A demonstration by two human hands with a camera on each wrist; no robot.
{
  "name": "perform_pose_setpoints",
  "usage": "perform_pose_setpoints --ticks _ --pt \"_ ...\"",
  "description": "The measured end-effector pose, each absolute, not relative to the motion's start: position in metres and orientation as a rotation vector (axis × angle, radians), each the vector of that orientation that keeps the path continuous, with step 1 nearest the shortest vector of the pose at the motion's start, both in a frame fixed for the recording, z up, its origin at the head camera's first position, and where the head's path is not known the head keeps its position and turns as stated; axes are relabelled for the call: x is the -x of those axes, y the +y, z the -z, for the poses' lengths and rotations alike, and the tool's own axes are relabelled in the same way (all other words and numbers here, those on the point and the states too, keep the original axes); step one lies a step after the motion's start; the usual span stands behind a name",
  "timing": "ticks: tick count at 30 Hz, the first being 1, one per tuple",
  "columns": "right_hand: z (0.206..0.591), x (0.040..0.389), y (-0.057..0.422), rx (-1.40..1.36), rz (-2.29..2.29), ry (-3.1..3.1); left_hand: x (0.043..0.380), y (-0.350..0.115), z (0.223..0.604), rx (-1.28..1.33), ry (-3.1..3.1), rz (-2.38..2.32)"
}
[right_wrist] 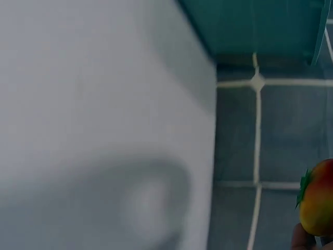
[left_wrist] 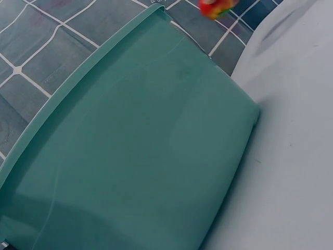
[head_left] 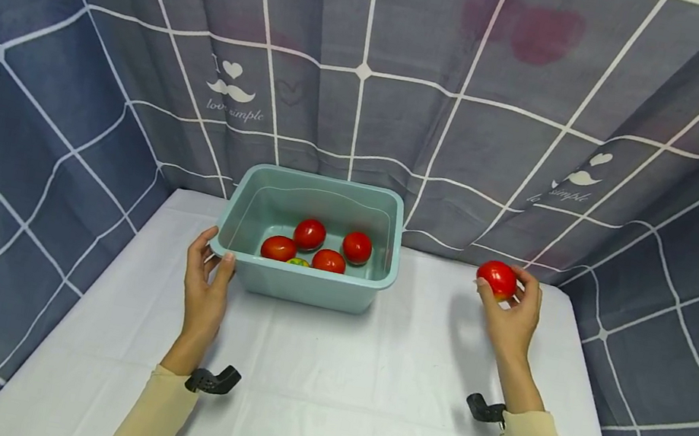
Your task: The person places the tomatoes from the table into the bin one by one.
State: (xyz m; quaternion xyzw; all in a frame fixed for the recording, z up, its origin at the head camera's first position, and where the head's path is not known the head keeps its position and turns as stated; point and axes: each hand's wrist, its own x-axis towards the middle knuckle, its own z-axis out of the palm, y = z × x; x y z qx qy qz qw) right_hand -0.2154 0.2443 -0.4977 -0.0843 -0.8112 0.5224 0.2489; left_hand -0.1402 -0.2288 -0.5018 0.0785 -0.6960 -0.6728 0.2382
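A teal plastic bin [head_left: 303, 289] stands near the back of the white table, with several red tomatoes [head_left: 310, 234] inside and a small yellow-green patch [head_left: 298, 261] showing just behind its front rim. My left hand [head_left: 203, 302] grips the bin's left front corner, thumb on the front side and fingers at the left rim. Off to the right, my right hand [head_left: 515, 323] pinches a red tomato [head_left: 496, 279] between thumb and fingers, above the table. In the right wrist view, this tomato [right_wrist: 318, 200] shows a yellowish underside and green leaves.
White cloth covers the table [head_left: 317, 413]. A blue-grey checked curtain [head_left: 399, 126] hangs close behind the bin and along both sides. Each wrist carries a small black camera mount, such as the left mount [head_left: 214, 379].
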Motion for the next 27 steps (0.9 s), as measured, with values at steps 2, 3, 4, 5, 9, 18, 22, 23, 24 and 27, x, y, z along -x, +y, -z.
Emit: perform_pose_setpoints --ticks 2,3,4,5,9,18,22,23,24,27 --pt "0.49 0.221 0.23 0.153 -1.455 -2.19 0.14 -0.229 0.502 -0.217 -1.906 1.846" --pt "0.485 0.223 0.221 0.118 -1.467 -2.183 0.14 -0.229 0.502 -0.218 -1.903 1.85" --pt "0.48 0.226 0.212 0.078 -1.479 -2.175 0.14 -0.229 0.502 -0.219 -1.901 1.852" --pt "0.475 0.228 0.204 0.034 -1.495 -2.167 0.14 -0.229 0.502 -0.22 -1.902 1.853" --pt "0.453 0.237 0.17 -0.14 -1.538 -2.162 0.139 -0.229 0.501 -0.219 -1.908 1.848" --pt "0.427 0.256 0.105 -0.422 -1.526 -2.268 0.14 -0.23 0.502 -0.205 -1.897 1.859" --pt "0.425 0.264 0.084 -0.532 -1.493 -2.321 0.142 -0.231 0.504 -0.194 -1.886 1.861" --pt "0.424 0.266 0.08 -0.556 -1.48 -2.34 0.142 -0.231 0.504 -0.194 -1.884 1.862" --pt "0.424 0.267 0.076 -0.578 -1.465 -2.358 0.142 -0.231 0.504 -0.192 -1.882 1.863" --pt "0.424 0.27 0.066 -0.64 -1.41 -2.426 0.141 -0.232 0.504 -0.19 -1.882 1.859"
